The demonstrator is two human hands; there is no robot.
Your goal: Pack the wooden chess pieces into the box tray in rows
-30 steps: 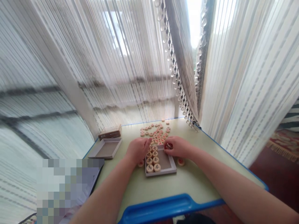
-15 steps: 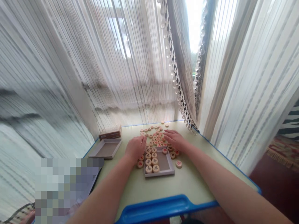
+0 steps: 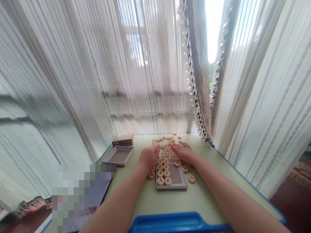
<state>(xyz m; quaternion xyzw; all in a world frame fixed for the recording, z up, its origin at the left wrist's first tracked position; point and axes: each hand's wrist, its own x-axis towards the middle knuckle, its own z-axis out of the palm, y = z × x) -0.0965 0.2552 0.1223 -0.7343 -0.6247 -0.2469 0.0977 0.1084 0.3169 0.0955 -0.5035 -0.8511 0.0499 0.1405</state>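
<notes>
A shallow grey-white box tray (image 3: 178, 181) stands on the table, with two columns of round Chinese chess pieces (image 3: 167, 181) with dark characters along its left side. A red-marked piece (image 3: 177, 163) sits near its far right corner. Just off the tray's far left corner is my left hand (image 3: 149, 157), closed with fingers curled together; whatever they may hold is hidden. My right hand (image 3: 184, 152) is open, palm down, its outstretched fingers over the right side of the loose chess pieces (image 3: 168, 154) beyond the tray. Some pieces beneath both hands are hidden.
A second shallow tray (image 3: 118, 164) and a stacked box (image 3: 123, 139) stand at the far left. One loose red piece (image 3: 191, 178) lies right of the near tray. A blue molded edge (image 3: 170, 222) borders the pale green table (image 3: 145, 205); curtains (image 3: 150, 103) hang behind.
The whole view has shifted, so everything sits lower and further right. My right hand has moved slightly left over the loose pieces. My left hand stays by the tray corner.
</notes>
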